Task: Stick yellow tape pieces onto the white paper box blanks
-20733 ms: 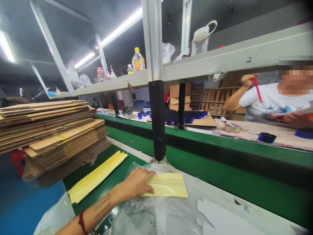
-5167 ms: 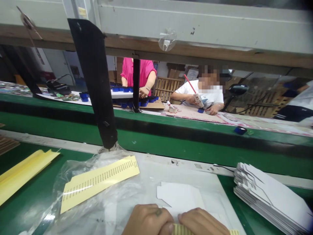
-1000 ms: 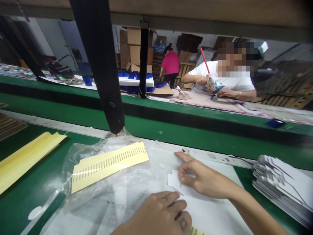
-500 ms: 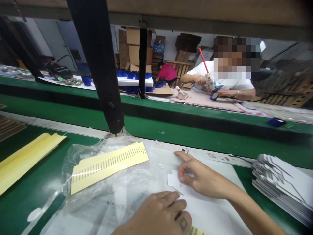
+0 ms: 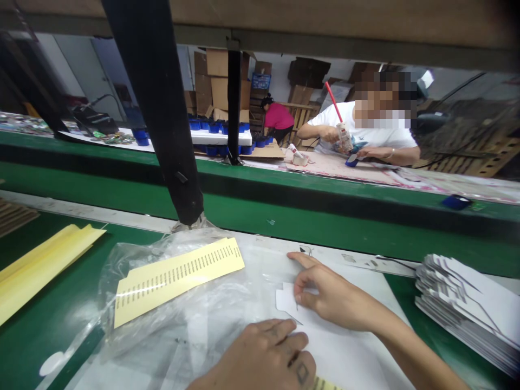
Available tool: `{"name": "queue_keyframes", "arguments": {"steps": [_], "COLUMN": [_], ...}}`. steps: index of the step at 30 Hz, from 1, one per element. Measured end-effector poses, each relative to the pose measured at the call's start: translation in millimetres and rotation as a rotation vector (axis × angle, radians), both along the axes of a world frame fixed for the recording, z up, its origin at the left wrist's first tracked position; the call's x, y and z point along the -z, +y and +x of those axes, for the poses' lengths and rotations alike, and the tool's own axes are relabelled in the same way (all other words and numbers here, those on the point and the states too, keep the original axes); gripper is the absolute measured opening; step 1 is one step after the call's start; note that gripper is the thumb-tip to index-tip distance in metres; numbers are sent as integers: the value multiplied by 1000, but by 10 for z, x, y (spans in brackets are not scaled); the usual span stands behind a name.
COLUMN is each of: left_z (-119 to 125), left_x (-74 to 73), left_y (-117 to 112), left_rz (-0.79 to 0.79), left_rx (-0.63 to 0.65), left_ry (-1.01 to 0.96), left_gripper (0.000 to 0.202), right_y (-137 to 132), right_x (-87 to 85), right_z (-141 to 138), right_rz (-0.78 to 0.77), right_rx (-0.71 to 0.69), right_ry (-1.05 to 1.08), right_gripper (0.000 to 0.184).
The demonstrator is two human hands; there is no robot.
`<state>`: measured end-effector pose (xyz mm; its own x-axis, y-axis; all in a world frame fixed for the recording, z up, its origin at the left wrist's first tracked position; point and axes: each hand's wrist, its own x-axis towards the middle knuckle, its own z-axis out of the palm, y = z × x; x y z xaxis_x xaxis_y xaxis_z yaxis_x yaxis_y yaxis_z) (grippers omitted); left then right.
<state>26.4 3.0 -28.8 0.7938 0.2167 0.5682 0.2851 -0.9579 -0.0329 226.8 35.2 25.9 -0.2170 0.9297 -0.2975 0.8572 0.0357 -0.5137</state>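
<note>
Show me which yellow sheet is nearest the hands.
The strip peeking out beside the left hand, at the bottom edge; the middle sheet and far-left sheet lie farther off.

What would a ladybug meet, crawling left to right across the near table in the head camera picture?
Yellow folded paper → yellow label sheet → the person's left grip → the person's right grip → stack of white folded card.
</note>
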Motion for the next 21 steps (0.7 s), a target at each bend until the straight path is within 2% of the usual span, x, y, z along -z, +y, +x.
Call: {"name": "queue_keyframes", "arguments": {"steps": [6,10,13,16,17,20,21], "left_z": [-4,38,73,72,64,35,29], "left_x": [54,120,139,146,152,174,181], "left_y": [-2,11,33,58,66,95,106], "left_rz": [-14,-3,-6,11,29,60,53], "left_rx": [-5,-10,-11,-14,-14,-4,-3], "left_ry": [2,-67,-124,-115,-104,-62,-54], "left_gripper": [21,21,22,22,21,16,16], "right_y": [15,79,106,92,83,62,58], "right_x": [44,103,109,94,93,110,121], "right_z": [7,53,84,100,103,107,103], "right_rz": [60,135,162,150,157,204,215], "right_rx": [59,109,85,44,44,69,74], "right_ry": [80,160,210,239,247,288,301], "right_gripper": [7,26,26,54,55,26,22]}}
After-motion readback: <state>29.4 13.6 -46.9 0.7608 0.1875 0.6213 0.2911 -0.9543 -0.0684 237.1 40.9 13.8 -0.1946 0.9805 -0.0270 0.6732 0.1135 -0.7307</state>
